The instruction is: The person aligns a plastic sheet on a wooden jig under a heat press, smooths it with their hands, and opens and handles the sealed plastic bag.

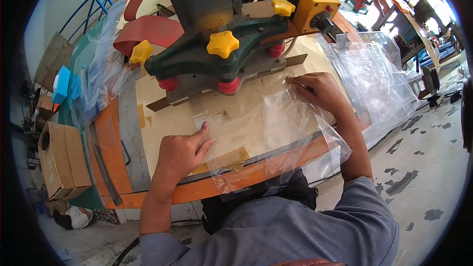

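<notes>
A clear plastic sheet (pixel 288 118) lies over the tan work board (pixel 165 125), its near end hanging past the table's front edge. At the sheet's far right corner, my right hand (pixel 322 91) is closed, pinching the film between thumb and forefinger. My left hand (pixel 178 155) rests by the sheet's left edge, with thumb and forefinger apart and the other fingers curled under. Just beyond both hands stands a dark green press head (pixel 197 61) with yellow star knobs (pixel 222 44) and red insulators (pixel 228 86). Its long metal bar (pixel 290 62) sits close over the board.
A yellow control box (pixel 315 10) juts out at the press's right. More clear plastic sheets (pixel 379 76) are heaped on the right side, others (pixel 106 79) on the left. A cardboard box (pixel 61 160) stands left of the orange table edge (pixel 197 192). Brown tape (pixel 229 160) marks the board.
</notes>
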Demonstrator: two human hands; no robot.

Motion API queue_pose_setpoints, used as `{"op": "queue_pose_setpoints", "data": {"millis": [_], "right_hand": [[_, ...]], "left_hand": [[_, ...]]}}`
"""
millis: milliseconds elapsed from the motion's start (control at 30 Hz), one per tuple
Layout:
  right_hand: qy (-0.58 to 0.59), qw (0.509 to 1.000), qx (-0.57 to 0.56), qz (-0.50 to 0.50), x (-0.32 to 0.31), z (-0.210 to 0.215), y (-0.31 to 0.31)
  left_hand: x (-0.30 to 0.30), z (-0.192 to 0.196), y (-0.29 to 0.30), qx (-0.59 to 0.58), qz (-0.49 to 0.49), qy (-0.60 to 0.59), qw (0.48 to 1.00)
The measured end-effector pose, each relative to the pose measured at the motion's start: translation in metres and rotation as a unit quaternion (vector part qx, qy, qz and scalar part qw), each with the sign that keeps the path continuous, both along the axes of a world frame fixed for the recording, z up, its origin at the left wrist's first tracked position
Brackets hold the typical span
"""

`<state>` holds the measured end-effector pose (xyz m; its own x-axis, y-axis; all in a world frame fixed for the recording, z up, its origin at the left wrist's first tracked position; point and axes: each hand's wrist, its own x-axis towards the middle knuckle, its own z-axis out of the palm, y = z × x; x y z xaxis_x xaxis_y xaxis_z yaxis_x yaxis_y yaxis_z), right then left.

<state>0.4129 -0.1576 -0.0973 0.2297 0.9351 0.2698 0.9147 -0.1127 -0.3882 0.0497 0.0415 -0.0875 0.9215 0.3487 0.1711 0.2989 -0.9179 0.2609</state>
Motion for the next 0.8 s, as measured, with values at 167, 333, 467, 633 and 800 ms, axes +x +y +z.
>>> {"op": "queue_pose_setpoints", "data": {"millis": [167,333,467,633,800], "right_hand": [[-0.004,1.000,0.011,0.008,0.0003,-0.0004,-0.0002],[-0.005,1.000,0.002,0.003,0.0008,-0.0012,-0.0001],[-0.006,1.000,0.008,0.008,0.0017,-0.0025,0.0004],[-0.011,1.000,0.019,0.015,0.0039,-0.0050,-0.0005],[-0.003,1.000,0.017,0.013,0.0015,-0.0013,-0.0002]], "left_hand": [[-0.0004,0.0031,-0.0015,-0.003,0.007,0.008,1.000],[-0.0009,0.0016,-0.0010,0.002,0.011,0.028,1.000],[-0.0013,-0.0009,-0.0002,0.005,0.005,0.007,1.000],[0.0003,0.0012,-0.0012,-0.002,0.010,0.011,1.000],[0.0007,0.0006,-0.0012,0.001,0.004,0.003,1.000]]}}
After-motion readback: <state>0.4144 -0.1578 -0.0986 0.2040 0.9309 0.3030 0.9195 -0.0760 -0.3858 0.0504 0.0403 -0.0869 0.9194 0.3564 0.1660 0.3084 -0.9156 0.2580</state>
